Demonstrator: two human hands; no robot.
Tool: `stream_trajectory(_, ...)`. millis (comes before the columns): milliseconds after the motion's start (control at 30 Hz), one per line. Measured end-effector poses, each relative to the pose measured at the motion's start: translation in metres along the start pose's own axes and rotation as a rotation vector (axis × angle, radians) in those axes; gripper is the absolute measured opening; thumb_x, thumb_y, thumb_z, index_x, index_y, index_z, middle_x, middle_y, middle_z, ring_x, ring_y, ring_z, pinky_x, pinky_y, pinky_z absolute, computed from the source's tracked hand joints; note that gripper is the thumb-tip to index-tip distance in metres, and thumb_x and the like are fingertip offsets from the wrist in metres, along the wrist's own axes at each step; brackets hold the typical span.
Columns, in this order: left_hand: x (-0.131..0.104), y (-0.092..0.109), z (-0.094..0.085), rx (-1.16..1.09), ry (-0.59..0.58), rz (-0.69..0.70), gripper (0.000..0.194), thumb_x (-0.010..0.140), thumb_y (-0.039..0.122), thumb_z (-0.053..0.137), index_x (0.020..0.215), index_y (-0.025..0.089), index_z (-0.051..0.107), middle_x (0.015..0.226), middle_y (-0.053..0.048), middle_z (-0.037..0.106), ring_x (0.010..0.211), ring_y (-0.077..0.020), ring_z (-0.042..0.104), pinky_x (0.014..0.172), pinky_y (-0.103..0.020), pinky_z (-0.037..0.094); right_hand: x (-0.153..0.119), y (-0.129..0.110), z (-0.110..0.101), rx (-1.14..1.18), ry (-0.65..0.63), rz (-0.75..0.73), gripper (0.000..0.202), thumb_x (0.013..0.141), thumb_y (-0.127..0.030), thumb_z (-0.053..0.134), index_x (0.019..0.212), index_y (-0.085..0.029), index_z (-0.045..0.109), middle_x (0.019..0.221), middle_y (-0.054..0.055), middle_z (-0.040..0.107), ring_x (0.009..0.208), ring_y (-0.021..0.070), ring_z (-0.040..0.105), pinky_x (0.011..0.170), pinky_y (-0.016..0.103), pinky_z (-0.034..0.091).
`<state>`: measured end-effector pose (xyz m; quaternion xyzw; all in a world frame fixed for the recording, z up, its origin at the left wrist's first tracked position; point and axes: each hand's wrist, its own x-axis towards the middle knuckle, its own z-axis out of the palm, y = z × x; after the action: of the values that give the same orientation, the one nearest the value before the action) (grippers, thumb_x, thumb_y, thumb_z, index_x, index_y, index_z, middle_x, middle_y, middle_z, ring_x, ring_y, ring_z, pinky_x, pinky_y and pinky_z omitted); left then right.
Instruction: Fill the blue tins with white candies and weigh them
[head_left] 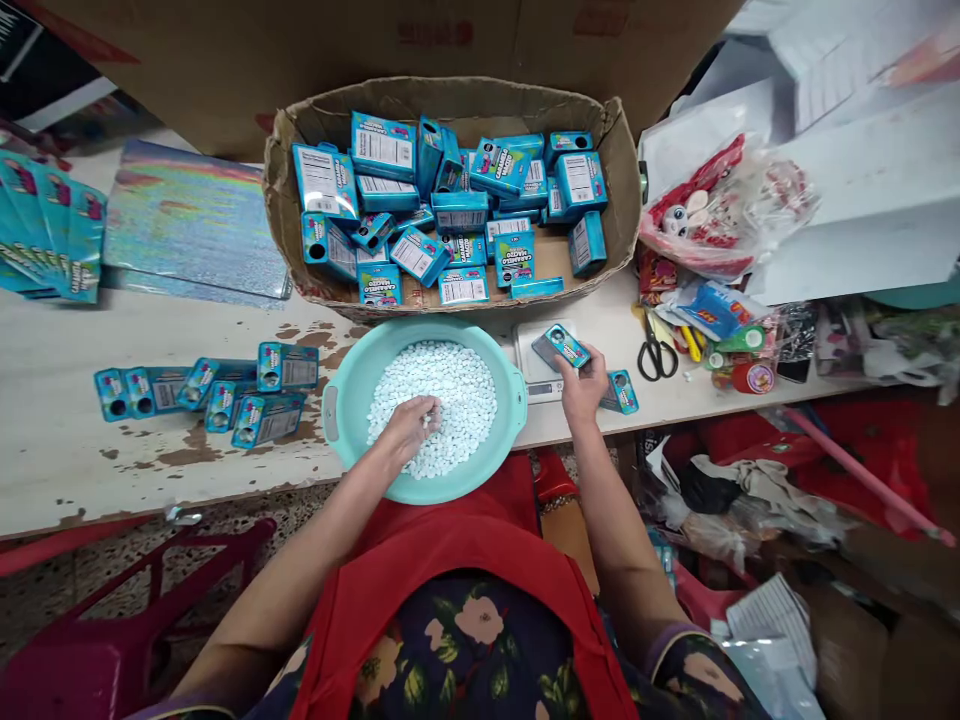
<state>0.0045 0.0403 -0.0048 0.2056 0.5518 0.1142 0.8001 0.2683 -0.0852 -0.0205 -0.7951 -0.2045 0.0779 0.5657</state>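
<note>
My left hand [409,428] is inside a mint-green plastic basin [339,400], its fingers curled together around some small white candies. Loose white candies [457,400] cover much of the basin's floor. In my right hand [586,388] is a small blue candy box [564,345], held by its near end with its round-holed side facing up. This box is over a white digital scale [527,350]; whether it touches the scale I cannot tell. Beside my right wrist, another blue box [622,391] lies on the table.
Behind the basin stands a cardboard box [630,200] of blue candy boxes. Several more boxes [277,420] lie to the left, near silvery sheets [187,220] and flat blue cartons [52,230]. Black-handled scissors [657,358] and bagged items [720,225] are to the right.
</note>
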Motion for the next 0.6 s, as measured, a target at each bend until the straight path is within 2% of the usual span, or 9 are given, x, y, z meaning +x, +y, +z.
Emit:
stream_trajectory(67, 0.002, 0.007, -0.003, -0.029, 0.001, -0.011, 0.008, 0.075, 0.014, 0.067, 0.074, 0.012, 0.06, 0.064, -0.001, 0.057, 0.057, -0.008, 0.057, 0.059, -0.021, 0.053, -0.001, 0.002, -0.003, 0.015, -0.001, -0.024, 0.055, 0.069, -0.044, 0.074, 0.114, -0.017, 0.058, 0.113, 0.009, 0.06, 0.109, 0.0227, 0.058, 0.098, 0.041, 0.047)
stream_trajectory(167, 0.002, 0.013, -0.009, -0.008, -0.019, -0.011, 0.01, 0.078, 0.022, 0.067, 0.078, 0.016, 0.059, 0.068, 0.0, 0.058, 0.063, -0.0097, 0.06, 0.066, -0.024, 0.055, -0.008, -0.006, -0.018, 0.046, 0.042, -0.061, 0.056, 0.072, -0.038, 0.075, 0.12, -0.019, 0.055, 0.125, 0.01, 0.056, 0.12, 0.0228, 0.054, 0.104, 0.043, 0.043)
stream_trajectory(233, 0.002, 0.011, -0.012, 0.114, -0.04, -0.048, 0.018, 0.076, 0.029, 0.07, 0.076, 0.015, 0.058, 0.068, -0.001, 0.059, 0.058, -0.0095, 0.059, 0.057, -0.021, 0.052, -0.014, -0.013, -0.03, 0.059, 0.072, -0.03, 0.049, 0.076, -0.037, 0.072, 0.119, -0.019, 0.056, 0.121, 0.01, 0.058, 0.115, 0.0216, 0.058, 0.102, 0.043, 0.045)
stream_trajectory(333, 0.001, 0.002, -0.013, 0.273, -0.086, -0.099, 0.028, 0.069, 0.035, 0.076, 0.072, 0.012, 0.06, 0.061, -0.001, 0.057, 0.043, -0.006, 0.047, 0.038, -0.017, 0.035, -0.022, -0.019, -0.048, 0.037, 0.093, 0.021, 0.039, 0.078, -0.039, 0.07, 0.11, -0.018, 0.059, 0.111, 0.008, 0.063, 0.102, 0.0192, 0.063, 0.096, 0.042, 0.05)
stream_trajectory(400, 0.001, -0.004, -0.013, 0.308, -0.114, -0.078, 0.033, 0.065, 0.039, 0.078, 0.073, 0.012, 0.061, 0.059, 0.0, 0.056, 0.039, -0.0052, 0.043, 0.035, -0.017, 0.027, -0.026, -0.019, -0.057, 0.02, 0.105, 0.032, 0.037, 0.078, -0.039, 0.07, 0.106, -0.018, 0.061, 0.105, 0.007, 0.065, 0.097, 0.0182, 0.065, 0.094, 0.041, 0.051)
stream_trajectory(467, 0.002, -0.005, -0.013, 0.347, -0.131, -0.052, 0.036, 0.063, 0.042, 0.078, 0.074, 0.013, 0.061, 0.061, -0.001, 0.058, 0.041, -0.006, 0.044, 0.036, -0.018, 0.027, -0.03, -0.017, -0.065, 0.004, 0.141, 0.035, 0.036, 0.078, -0.04, 0.07, 0.104, -0.017, 0.062, 0.102, 0.007, 0.066, 0.093, 0.018, 0.065, 0.091, 0.04, 0.052)
stream_trajectory(600, 0.006, 0.005, -0.006, 0.415, -0.156, -0.004, 0.038, 0.059, 0.042, 0.08, 0.075, 0.011, 0.065, 0.07, -0.003, 0.062, 0.052, -0.0081, 0.053, 0.047, -0.02, 0.038, -0.034, -0.009, -0.081, -0.086, 0.242, 0.039, 0.037, 0.079, -0.043, 0.068, 0.104, -0.016, 0.062, 0.1, 0.007, 0.066, 0.092, 0.019, 0.065, 0.09, 0.041, 0.053)
